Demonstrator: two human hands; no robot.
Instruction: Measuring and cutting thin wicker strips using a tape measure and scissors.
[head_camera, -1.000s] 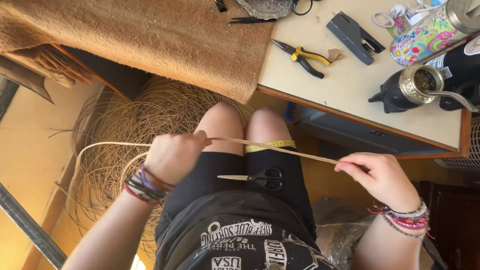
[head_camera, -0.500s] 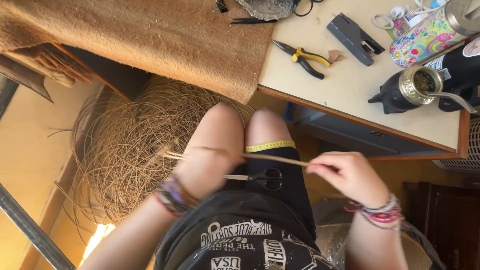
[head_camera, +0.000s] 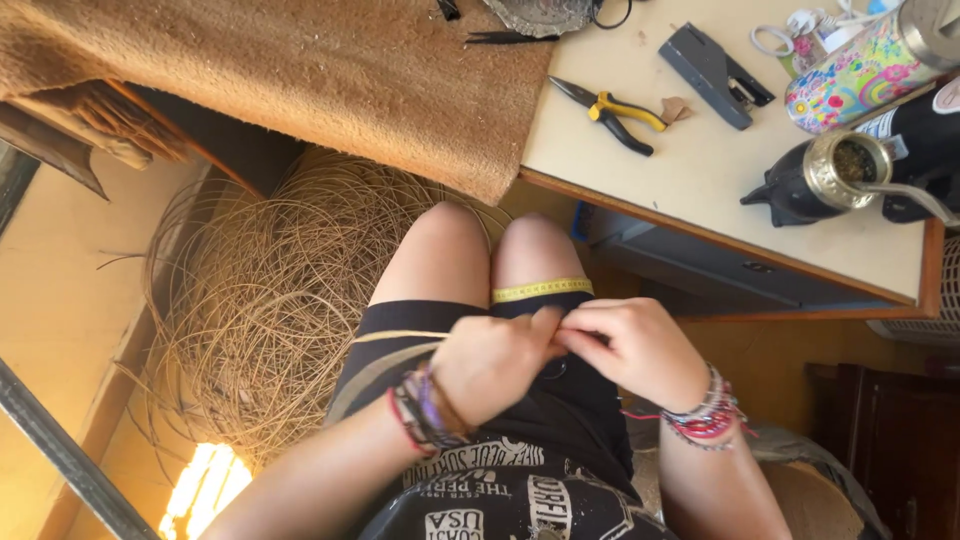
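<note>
My left hand (head_camera: 495, 362) and my right hand (head_camera: 632, 347) meet over my lap, fingertips touching, both pinching a thin pale cane strip (head_camera: 400, 336) that runs off to the left across my thigh. A yellow measuring tape (head_camera: 541, 290) lies across my right thigh just above the hands. The scissors on my lap are almost wholly hidden under the hands. Both wrists carry several bead bracelets.
A big loose coil of cane strands (head_camera: 260, 300) lies on the floor at the left. The white table (head_camera: 700, 190) at upper right holds yellow-handled pliers (head_camera: 610, 112), a grey stapler (head_camera: 715, 75), a flowered tumbler (head_camera: 865, 65) and a metal cup with straw (head_camera: 850, 165). A brown cloth (head_camera: 330, 70) drapes its left part.
My hands, held wide apart with the strip stretched between them, have come together over my lap. The scissors are now covered by them.
</note>
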